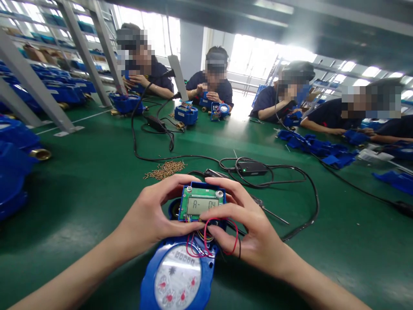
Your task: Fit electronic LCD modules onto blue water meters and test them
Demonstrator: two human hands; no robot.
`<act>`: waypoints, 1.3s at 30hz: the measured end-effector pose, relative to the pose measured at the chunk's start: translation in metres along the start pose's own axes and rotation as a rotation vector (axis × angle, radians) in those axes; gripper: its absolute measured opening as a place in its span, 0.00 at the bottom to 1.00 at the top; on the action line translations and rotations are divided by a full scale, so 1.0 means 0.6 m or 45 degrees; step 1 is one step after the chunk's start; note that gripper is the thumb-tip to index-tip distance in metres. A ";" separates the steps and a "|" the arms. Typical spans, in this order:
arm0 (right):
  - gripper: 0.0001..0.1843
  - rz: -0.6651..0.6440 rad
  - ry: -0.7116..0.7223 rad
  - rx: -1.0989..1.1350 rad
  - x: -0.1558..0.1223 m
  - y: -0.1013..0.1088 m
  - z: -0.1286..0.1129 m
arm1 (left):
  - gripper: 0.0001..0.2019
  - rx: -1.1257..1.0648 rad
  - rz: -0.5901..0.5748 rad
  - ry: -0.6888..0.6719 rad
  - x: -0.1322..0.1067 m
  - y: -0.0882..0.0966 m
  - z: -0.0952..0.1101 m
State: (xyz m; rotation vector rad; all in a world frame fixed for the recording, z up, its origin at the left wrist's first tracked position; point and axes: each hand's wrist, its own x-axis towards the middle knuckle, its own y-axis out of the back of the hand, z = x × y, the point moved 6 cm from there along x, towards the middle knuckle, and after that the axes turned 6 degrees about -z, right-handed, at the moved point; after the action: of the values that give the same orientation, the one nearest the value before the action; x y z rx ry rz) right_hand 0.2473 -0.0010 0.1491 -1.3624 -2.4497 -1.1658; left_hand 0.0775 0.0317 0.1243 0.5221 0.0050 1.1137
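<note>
"Toward the near edge of the surface [97,172], what have I got?"

"I see a blue meter [177,275], face toward my view. Just beyond, my left hand [155,211] and right hand [254,228] both grasp the display unit [202,201], red wires [205,234] looping by the right."

"Farther out?"

"Brass-coloured screws [166,170] lie past the hands, a black adapter [253,168] to their right. Near the far edge, people [159,77] hold blue casings [206,101]."
</note>
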 end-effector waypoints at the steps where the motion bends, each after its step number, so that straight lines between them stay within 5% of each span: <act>1: 0.09 0.027 -0.003 0.011 -0.001 -0.001 0.001 | 0.29 0.001 0.011 -0.006 -0.001 -0.001 0.000; 16: 0.16 0.062 0.107 0.158 -0.005 -0.008 0.014 | 0.26 0.036 0.056 -0.074 -0.002 -0.006 0.002; 32: 0.08 0.119 0.082 0.058 -0.004 0.001 0.021 | 0.32 -0.013 -0.069 -0.022 -0.003 -0.016 -0.009; 39: 0.08 0.002 0.027 0.142 0.002 0.005 0.014 | 0.26 0.137 0.090 -0.112 -0.002 -0.009 0.005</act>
State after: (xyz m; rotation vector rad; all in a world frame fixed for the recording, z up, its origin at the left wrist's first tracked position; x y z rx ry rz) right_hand 0.2509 0.0066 0.1453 -1.3139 -2.4577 -1.0211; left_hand 0.0822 0.0276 0.1244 0.6714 -0.0310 1.1631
